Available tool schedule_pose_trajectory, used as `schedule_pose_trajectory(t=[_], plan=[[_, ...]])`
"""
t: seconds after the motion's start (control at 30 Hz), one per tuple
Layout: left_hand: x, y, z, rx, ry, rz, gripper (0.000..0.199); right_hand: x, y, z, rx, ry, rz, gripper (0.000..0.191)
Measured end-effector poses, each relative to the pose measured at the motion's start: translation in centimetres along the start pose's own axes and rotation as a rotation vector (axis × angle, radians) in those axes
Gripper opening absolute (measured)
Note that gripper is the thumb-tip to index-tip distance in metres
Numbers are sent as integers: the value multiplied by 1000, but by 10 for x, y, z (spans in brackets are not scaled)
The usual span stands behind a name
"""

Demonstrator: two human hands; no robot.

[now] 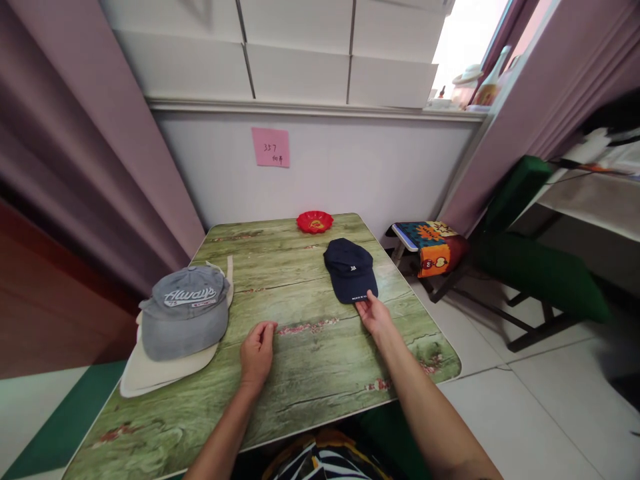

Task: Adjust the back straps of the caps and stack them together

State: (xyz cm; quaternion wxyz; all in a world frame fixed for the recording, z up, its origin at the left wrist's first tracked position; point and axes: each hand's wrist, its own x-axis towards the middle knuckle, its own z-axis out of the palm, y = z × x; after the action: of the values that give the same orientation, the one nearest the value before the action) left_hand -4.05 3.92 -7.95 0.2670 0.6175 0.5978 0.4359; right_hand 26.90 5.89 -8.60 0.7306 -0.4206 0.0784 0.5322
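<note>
A navy blue baseball cap [349, 263] with small white lettering rests at the right of the table, its brim pointing towards me. My right hand [371, 312] grips the front edge of that brim, thumb on top and fingers beneath. My left hand [258, 353] lies on the table with its fingers curled in, and I see nothing in it. To its left sits a grey baseball cap [184, 310] marked "Always", stacked on a cream cap [165, 377] whose brim juts out below.
A red flower-shaped dish [315, 222] stands at the far edge of the green wood-patterned table [295, 387]. A pink note [271, 147] is stuck on the wall behind. To the right are a stool with a colourful cloth [434, 248] and a green chair [545, 273].
</note>
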Motion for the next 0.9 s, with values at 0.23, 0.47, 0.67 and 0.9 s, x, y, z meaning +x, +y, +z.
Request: schedule_pose_trajectory(t=[0.23, 0.47, 0.67, 0.9], plan=[[-2, -1, 0, -15, -4, 14, 35, 4, -4, -8, 22, 6, -41, 11], [-1, 2, 1, -12, -4, 5, 34, 7, -8, -12, 14, 2, -49, 16], [-2, 1, 0, -11, -10, 0, 33, 3, 0, -11, -2, 56, -120, 17], [-2, 2, 0, -23, -7, -12, 34, -10, -4, -22, -15, 17, -184, 19]])
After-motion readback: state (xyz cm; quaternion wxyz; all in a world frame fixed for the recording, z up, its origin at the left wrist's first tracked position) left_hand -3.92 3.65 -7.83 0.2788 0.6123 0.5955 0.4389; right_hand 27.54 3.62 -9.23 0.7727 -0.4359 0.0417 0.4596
